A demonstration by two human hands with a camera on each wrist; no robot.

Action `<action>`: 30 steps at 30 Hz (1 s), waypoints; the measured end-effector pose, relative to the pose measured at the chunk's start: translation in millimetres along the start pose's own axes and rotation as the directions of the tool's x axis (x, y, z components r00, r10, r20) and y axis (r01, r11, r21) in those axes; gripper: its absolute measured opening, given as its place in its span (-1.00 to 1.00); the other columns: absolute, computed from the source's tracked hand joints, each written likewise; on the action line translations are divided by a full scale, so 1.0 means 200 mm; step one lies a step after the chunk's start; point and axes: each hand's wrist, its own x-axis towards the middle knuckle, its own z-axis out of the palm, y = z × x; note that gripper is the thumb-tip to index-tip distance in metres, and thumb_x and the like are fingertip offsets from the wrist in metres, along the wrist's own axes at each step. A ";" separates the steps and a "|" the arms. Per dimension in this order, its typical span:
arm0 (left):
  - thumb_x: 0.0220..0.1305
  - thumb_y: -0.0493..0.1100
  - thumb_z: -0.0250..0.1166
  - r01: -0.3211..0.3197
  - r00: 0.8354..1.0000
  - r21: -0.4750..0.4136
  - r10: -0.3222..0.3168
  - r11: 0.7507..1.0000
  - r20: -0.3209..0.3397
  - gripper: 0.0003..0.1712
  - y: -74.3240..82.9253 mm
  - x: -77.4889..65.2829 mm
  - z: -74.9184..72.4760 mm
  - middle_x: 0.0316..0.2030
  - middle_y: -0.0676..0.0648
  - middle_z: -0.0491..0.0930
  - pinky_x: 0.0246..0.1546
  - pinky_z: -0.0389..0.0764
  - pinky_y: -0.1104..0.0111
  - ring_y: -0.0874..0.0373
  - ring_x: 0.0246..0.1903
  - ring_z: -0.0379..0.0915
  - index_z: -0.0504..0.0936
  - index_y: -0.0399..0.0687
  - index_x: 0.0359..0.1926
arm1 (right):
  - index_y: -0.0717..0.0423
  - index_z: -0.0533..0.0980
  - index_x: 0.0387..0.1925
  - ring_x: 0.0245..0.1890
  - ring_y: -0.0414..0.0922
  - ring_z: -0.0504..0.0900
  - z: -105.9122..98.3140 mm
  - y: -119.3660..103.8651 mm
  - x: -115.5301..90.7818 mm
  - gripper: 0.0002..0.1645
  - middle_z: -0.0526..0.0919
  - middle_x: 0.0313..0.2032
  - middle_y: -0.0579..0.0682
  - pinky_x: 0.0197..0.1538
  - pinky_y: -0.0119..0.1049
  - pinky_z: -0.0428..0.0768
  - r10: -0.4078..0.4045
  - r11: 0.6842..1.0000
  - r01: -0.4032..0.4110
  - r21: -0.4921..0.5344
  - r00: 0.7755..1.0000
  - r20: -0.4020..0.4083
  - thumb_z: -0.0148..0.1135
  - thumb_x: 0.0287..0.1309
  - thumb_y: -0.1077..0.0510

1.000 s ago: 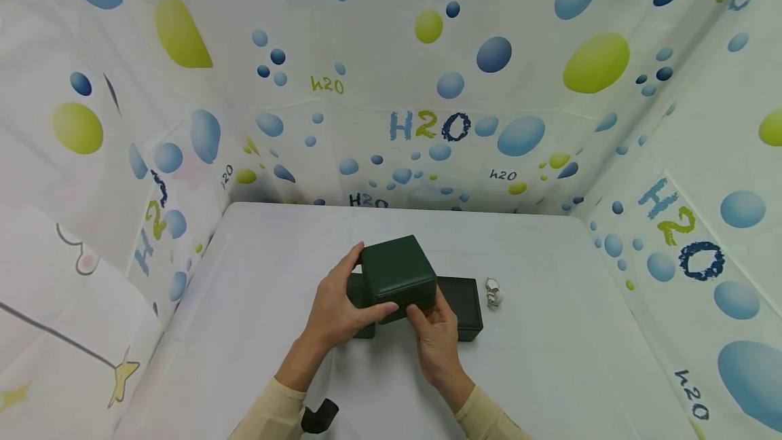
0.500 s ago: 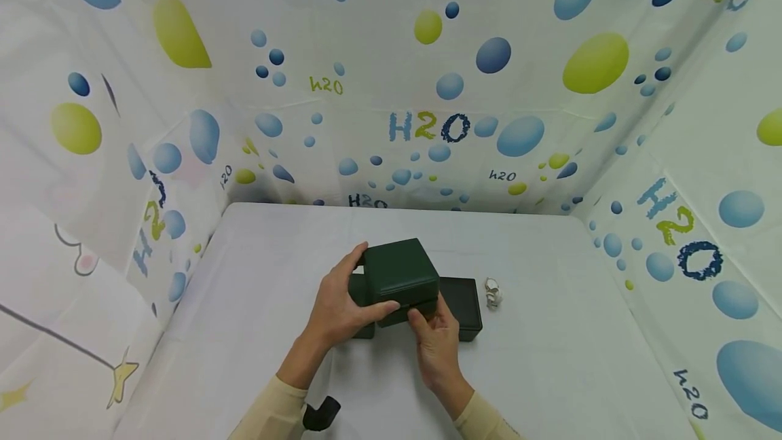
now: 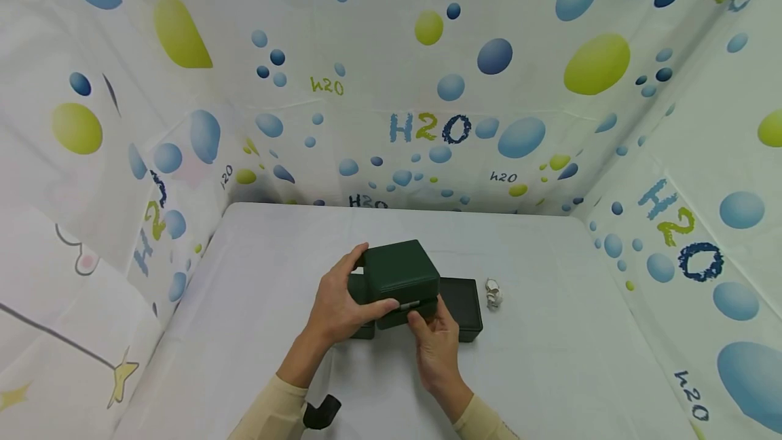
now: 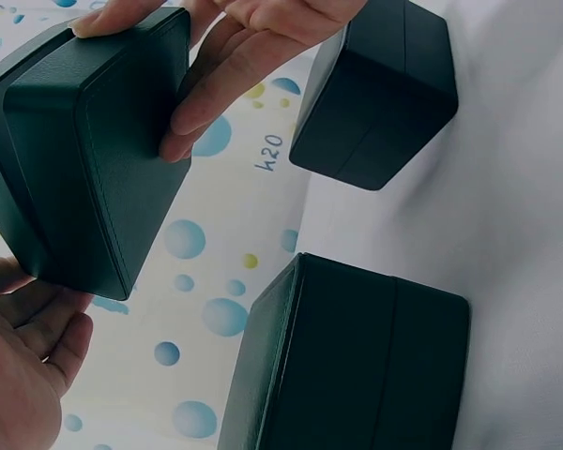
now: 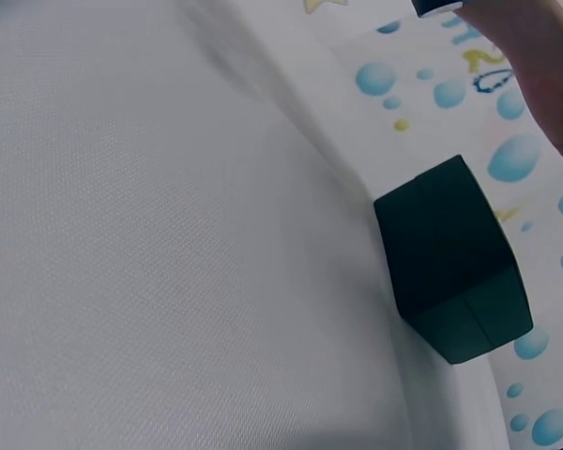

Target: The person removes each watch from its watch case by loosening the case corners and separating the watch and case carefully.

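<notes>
In the head view both hands hold a dark green watch-style box (image 3: pixel 400 270) above the table. My left hand (image 3: pixel 339 307) grips its left side, fingers at the far edge and thumb across the front. Its lower front right corner is held by my right hand (image 3: pixel 436 352), thumb at the lower part. A narrow gap shows between lid and base at the front, with a small grey metal piece in it. In the left wrist view, the right hand's fingers (image 4: pixel 206 103) lie against the box's side. The inside of the box is hidden.
Two more dark green boxes stand on the white table, one behind the left hand (image 3: pixel 358 286) and one at the right (image 3: pixel 461 304). A silver watch (image 3: pixel 493 294) lies right of them. Patterned cloth (image 3: pixel 366 53) walls the table's back and sides.
The held box has shifted slightly right and toward the person. Its lid has parted a little from the base at the front, and the grey metal piece shows.
</notes>
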 end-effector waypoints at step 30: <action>-0.09 0.29 0.44 0.006 0.998 -0.024 -0.008 1.000 -0.055 -0.04 0.04 0.03 -0.01 0.00 0.05 0.56 0.09 0.30 -0.11 0.04 0.11 0.31 0.35 0.13 0.34 | 0.12 0.16 0.43 0.22 0.02 0.46 0.01 0.01 -0.01 -0.20 0.38 0.27 0.22 0.14 -0.25 0.51 -0.075 0.996 0.075 -0.053 0.997 0.007 0.15 0.20 0.47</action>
